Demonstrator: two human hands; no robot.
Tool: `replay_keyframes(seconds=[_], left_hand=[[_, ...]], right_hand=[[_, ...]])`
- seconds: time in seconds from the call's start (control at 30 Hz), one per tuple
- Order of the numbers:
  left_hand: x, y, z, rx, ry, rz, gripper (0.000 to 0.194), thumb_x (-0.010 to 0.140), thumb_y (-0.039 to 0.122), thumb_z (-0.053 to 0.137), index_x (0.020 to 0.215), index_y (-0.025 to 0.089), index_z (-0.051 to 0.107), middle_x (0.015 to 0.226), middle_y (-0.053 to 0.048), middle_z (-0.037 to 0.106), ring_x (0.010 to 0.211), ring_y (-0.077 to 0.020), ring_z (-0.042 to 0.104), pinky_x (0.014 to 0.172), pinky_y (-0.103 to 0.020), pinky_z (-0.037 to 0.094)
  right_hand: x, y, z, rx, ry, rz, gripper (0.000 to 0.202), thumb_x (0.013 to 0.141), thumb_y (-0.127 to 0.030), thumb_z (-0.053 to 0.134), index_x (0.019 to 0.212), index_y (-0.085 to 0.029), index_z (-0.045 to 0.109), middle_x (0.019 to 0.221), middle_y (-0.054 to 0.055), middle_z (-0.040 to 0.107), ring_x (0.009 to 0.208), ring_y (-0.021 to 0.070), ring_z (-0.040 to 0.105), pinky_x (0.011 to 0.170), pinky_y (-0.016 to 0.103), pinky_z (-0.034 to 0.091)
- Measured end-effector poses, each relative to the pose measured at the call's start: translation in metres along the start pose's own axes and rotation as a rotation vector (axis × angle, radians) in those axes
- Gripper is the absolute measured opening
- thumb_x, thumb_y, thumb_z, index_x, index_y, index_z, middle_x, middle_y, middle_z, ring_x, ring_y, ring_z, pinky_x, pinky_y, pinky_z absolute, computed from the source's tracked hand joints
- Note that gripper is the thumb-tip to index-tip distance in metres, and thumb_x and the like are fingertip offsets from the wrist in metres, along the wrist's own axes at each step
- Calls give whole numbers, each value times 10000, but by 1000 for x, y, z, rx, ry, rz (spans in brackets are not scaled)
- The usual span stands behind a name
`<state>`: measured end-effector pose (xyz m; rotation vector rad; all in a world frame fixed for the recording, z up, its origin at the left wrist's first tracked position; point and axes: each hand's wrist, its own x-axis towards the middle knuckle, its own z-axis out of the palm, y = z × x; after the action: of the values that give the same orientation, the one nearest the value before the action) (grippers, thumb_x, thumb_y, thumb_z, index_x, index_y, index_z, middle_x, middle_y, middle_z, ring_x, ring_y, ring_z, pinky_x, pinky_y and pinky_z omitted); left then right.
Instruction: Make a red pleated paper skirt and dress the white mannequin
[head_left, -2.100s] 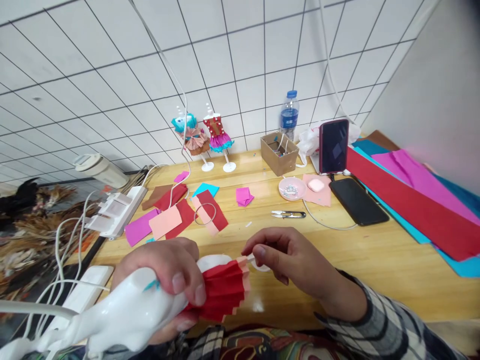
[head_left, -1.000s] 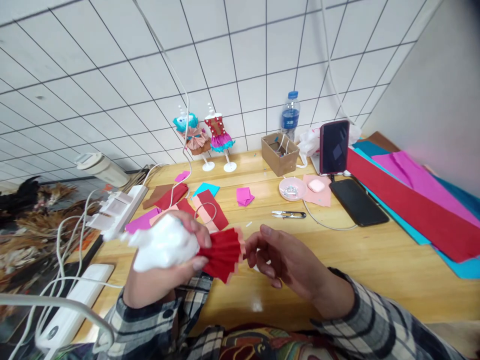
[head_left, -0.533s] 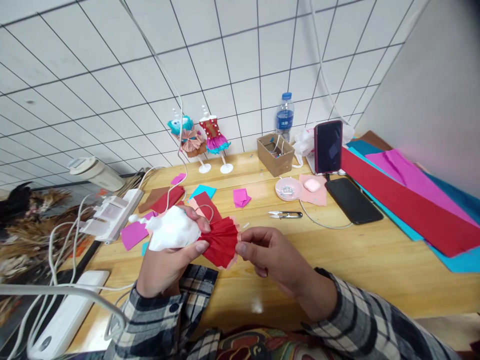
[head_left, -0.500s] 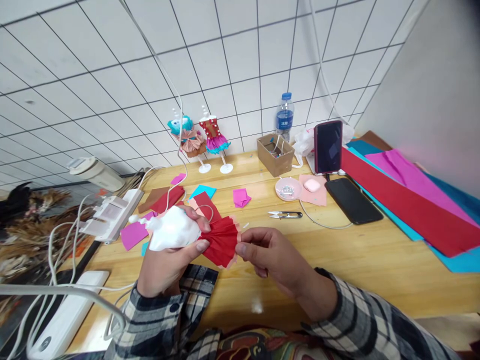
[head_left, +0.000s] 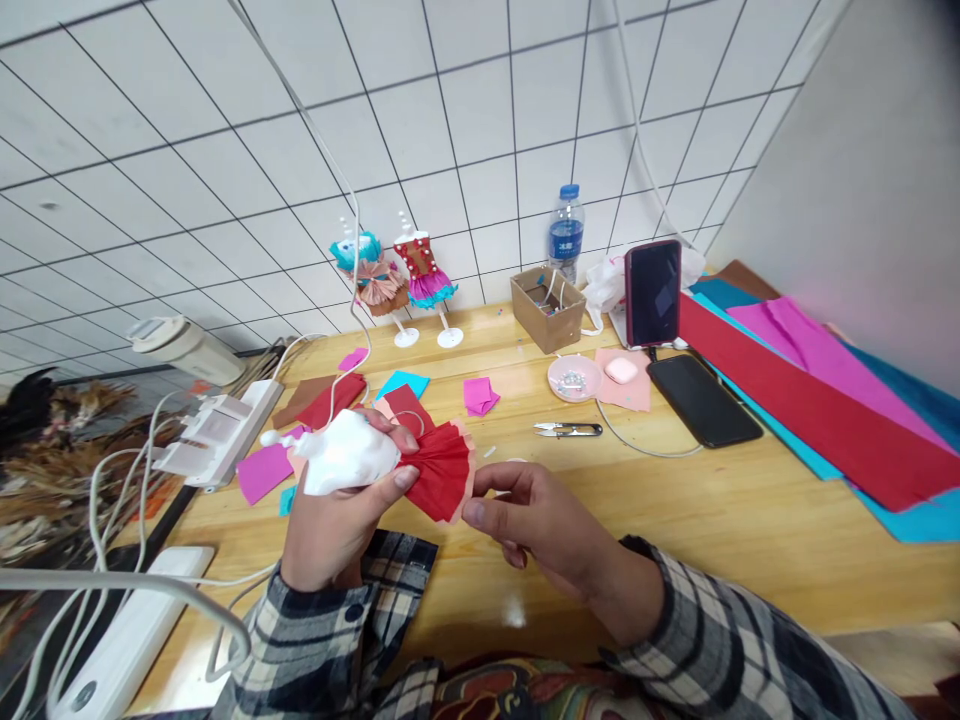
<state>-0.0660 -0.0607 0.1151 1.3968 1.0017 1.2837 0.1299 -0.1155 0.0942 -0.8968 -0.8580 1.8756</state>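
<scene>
My left hand (head_left: 337, 530) is closed round a small white dress form (head_left: 351, 455), which lies tilted with its knobbed neck to the left. A pleated red crepe paper skirt (head_left: 439, 470) with a pale pink edge fans out from its waist, the gathers under my left thumb. At the skirt's outer edge, my right hand (head_left: 536, 520) pinches the pink rim between thumb and forefinger. Beyond my right hand lie thread snips (head_left: 568, 430). Two dressed miniature forms, one with a turquoise top (head_left: 358, 250) and one with a pink skirt (head_left: 431, 285), stand against the wall.
Paper pieces, including a magenta one (head_left: 480, 396), lie about. Farther back are a cardboard box (head_left: 547, 325), a water bottle (head_left: 565, 240) and a dish of beads (head_left: 574, 380). Phones (head_left: 705, 400) and long crepe sheets (head_left: 817, 400) are at right; a power strip (head_left: 225, 430) and cables at left.
The skirt's pink edge is smoother and more evenly spread than before. My right hand has shifted slightly left and down along the rim; my left hand keeps its hold.
</scene>
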Motion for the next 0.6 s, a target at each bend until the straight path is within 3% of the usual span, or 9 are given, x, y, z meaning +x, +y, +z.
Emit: replay_keyframes(seconds=[0.2, 0.37, 0.6], left_hand=[[1, -3, 5, -95, 24, -10, 356, 691, 239, 813, 978, 231, 604, 857, -6, 674, 849, -177, 643, 815, -293, 499], [3, -5, 10, -174, 60, -12, 367, 687, 196, 812, 988, 231, 604, 879, 3, 666, 935, -180, 635, 868, -296, 500], [6, 0, 19, -242, 182, -29, 330, 656, 176, 830, 914, 233, 633, 887, 15, 663, 877, -136, 623, 778, -220, 519]], right_hand=[[1, 0, 2, 62, -78, 18, 363, 671, -445, 804, 900, -197, 673, 862, -26, 557, 495, 12, 366, 337, 119, 298], [3, 1, 3, 67, -102, 8, 339, 675, -422, 798, 907, -193, 704, 812, -34, 533, 491, 13, 372, 340, 123, 300], [7, 9, 0, 31, 2, -35, 397, 687, -339, 773, 1063, -235, 697, 767, -48, 523, 464, 21, 341, 345, 149, 271]])
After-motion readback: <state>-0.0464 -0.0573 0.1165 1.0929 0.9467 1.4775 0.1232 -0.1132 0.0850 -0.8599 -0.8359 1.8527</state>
